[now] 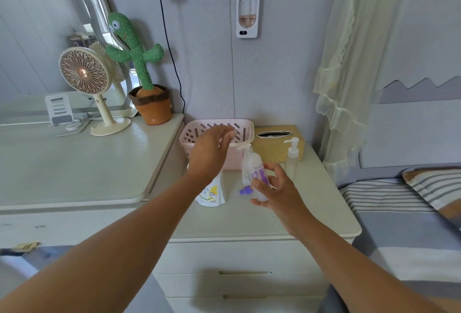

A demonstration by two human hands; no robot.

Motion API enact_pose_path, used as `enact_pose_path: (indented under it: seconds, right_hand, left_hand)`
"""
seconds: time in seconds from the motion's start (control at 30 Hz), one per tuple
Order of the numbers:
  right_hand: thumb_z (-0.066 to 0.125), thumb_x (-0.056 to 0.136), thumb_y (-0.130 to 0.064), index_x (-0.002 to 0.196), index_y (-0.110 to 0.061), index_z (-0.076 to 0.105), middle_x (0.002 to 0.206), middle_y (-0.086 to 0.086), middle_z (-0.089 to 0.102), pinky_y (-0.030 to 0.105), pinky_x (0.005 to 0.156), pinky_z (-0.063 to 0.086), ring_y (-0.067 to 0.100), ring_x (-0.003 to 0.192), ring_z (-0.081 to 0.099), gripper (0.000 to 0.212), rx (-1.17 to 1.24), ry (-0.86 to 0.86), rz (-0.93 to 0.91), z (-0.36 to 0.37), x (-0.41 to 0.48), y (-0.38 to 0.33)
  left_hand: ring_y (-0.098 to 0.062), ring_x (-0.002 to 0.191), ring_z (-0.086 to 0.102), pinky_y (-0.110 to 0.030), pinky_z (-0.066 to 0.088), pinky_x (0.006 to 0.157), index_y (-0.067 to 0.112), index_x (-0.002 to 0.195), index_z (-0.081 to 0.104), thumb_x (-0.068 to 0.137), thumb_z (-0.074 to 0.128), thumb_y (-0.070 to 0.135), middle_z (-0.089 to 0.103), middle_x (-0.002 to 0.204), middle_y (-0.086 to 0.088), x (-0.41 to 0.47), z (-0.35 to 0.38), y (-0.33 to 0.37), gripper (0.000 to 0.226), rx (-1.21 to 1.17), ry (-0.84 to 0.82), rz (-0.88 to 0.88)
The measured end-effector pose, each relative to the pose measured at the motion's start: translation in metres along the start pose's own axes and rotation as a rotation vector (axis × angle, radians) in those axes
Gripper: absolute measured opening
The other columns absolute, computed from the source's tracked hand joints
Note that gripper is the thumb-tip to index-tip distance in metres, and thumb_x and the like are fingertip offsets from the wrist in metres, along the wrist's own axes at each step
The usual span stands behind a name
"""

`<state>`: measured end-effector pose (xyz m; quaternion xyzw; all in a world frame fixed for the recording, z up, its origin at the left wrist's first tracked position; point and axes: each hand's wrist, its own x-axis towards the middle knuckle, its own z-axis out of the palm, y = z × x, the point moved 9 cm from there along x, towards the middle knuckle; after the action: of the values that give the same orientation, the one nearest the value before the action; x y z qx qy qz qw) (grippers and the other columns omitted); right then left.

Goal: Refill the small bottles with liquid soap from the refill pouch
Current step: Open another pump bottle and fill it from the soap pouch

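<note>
Evidently, the work is laid out on the bedside cabinet [249,223] at the centre of the frame. Left of centre, the refill pouch [212,194] is stood upright on its base, probably so that nothing is spilled. It is partly hidden by the left hand [210,150], which is held above it with fingers loose and spread, nothing being grasped. Just to the right, a small purple piece [245,190] is seen low beside the small pump bottle [253,168]. This bottle is clasped around its lower body by the curled fingers of the right hand [277,189], seemingly to steady it while the pump is removed. Further right, a second pump bottle [291,156] is stood waiting before a tissue box [272,148]. Purple hearts and a word that seems to begin with T are printed on the held bottle, and the rest cannot be read. The pouch's print is too blurred to be made out.
</note>
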<state>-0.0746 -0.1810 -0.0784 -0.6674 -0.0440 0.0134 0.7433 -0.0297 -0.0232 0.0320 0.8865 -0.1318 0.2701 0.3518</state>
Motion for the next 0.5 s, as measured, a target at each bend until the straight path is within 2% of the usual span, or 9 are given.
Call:
enact_pose_path:
  seconds: [0.1,0.3,0.4,0.5]
  right_hand:
    - [0.066,0.087,-0.020,0.121,-0.026,0.047,0.116,0.005,0.060,0.038,0.078,0.059,0.015,0.096,0.066,0.039,0.003,0.003,0.011,-0.005,-0.006,0.001]
    - [0.069,0.085,-0.022,0.124,-0.027,0.046,0.118,0.005,0.061,0.039,0.078,0.059,0.017,0.100,0.065,0.045,0.006,0.020,0.037,-0.008,-0.014,0.010]
    - [0.069,0.086,-0.020,0.125,-0.028,0.045,0.118,0.006,0.061,0.040,0.080,0.059,0.018,0.104,0.064,0.046,-0.002,0.026,0.038,-0.006,-0.014,0.013]
    - [0.069,0.085,-0.019,0.124,-0.027,0.045,0.115,0.006,0.062,0.036,0.077,0.059,0.018,0.102,0.064,0.046,0.004,0.025,0.051,-0.004,-0.014,0.017]
  left_hand:
    - [-0.003,0.089,0.058,-0.011,0.044,0.073,0.017,0.113,0.065,0.095,0.051,0.041,0.064,0.102,0.011,-0.024,0.016,-0.002,0.033,-0.144,-0.099,-0.076]
    - [-0.013,0.087,0.065,-0.026,0.052,0.078,0.015,0.106,0.068,0.087,0.062,0.042,0.071,0.095,0.002,-0.068,0.064,-0.006,0.034,-0.394,-0.402,-0.319]
    - [-0.015,0.083,0.064,-0.023,0.050,0.072,0.014,0.105,0.069,0.084,0.067,0.041,0.071,0.092,-0.002,-0.074,0.073,-0.008,0.034,-0.435,-0.435,-0.394]
    - [-0.010,0.072,0.060,-0.019,0.047,0.066,0.013,0.100,0.070,0.082,0.071,0.038,0.071,0.088,-0.005,-0.077,0.071,-0.012,0.031,-0.438,-0.382,-0.430]
